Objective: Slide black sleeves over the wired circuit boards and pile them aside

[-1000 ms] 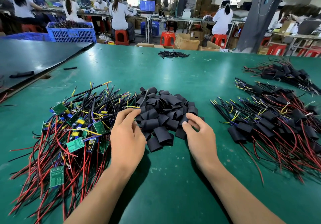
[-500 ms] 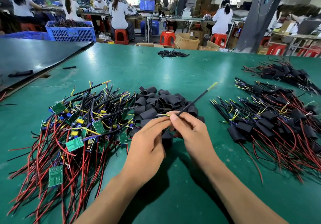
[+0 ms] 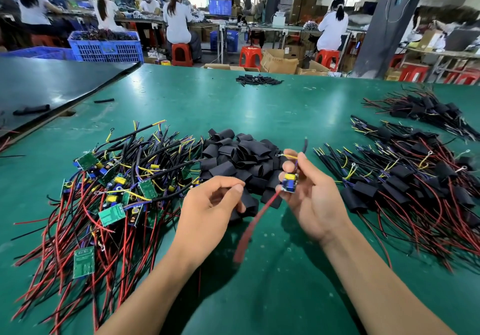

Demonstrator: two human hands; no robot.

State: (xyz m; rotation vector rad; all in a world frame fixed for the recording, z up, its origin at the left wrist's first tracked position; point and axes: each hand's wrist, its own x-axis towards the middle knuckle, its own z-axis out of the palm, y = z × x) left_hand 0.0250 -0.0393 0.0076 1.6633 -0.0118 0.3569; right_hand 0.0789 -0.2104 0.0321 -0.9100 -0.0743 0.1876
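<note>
My right hand (image 3: 313, 199) pinches a small wired circuit board (image 3: 289, 182) with blue and yellow parts; its red wire (image 3: 253, 226) hangs down, blurred. My left hand (image 3: 207, 210) is curled beside it and holds a black sleeve (image 3: 249, 204), partly hidden under its fingers. A heap of loose black sleeves (image 3: 241, 156) lies just beyond both hands. Bare wired boards (image 3: 111, 194) are tangled in a pile at the left. Sleeved boards (image 3: 405, 186) are piled at the right.
A second sleeved pile (image 3: 428, 111) lies at the far right, a small sleeve heap (image 3: 257, 79) near the green table's (image 3: 272, 295) far edge. A black table (image 3: 39, 87) adjoins at the left. Blue crates (image 3: 104, 46) and seated people are beyond.
Both hands picked up a board and a sleeve from the piles. The right hand now holds the board raised to the right, and the left hand has drawn apart with the sleeve.
</note>
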